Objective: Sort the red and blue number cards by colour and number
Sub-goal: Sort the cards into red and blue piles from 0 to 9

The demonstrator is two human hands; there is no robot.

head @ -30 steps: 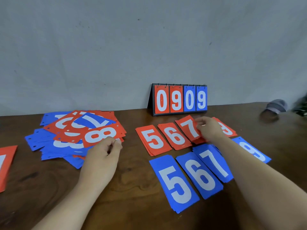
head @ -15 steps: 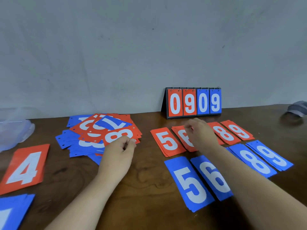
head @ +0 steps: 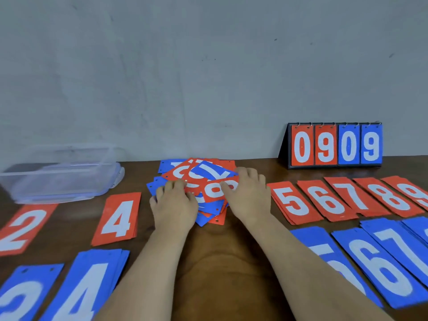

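A mixed pile of red and blue number cards (head: 203, 173) lies at the table's middle back, with a red 8 card (head: 214, 191) on top. My left hand (head: 173, 206) rests on the pile's left side, fingers bent over the cards. My right hand (head: 249, 198) lies on its right side, thumb touching the red 8. Sorted stacks flank the pile: red 2 (head: 25, 228), red 4 (head: 118, 218), blue 2 (head: 20, 297) and blue 4 (head: 88, 286) on the left; red 5 (head: 294, 205) to red 9 (head: 414, 191) and blue 5 (head: 324, 246), 6 (head: 382, 269), 7 (head: 403, 242) on the right.
A clear plastic box (head: 60, 177) stands at the back left by the wall. A flip scoreboard (head: 335, 147) reading 0909 stands at the back right. Bare wood (head: 220, 262) shows between my forearms.
My right hand left the red stacks on the right and came onto the mixed pile beside my left hand. My view swung left, bringing the 2 and 4 stacks into sight.
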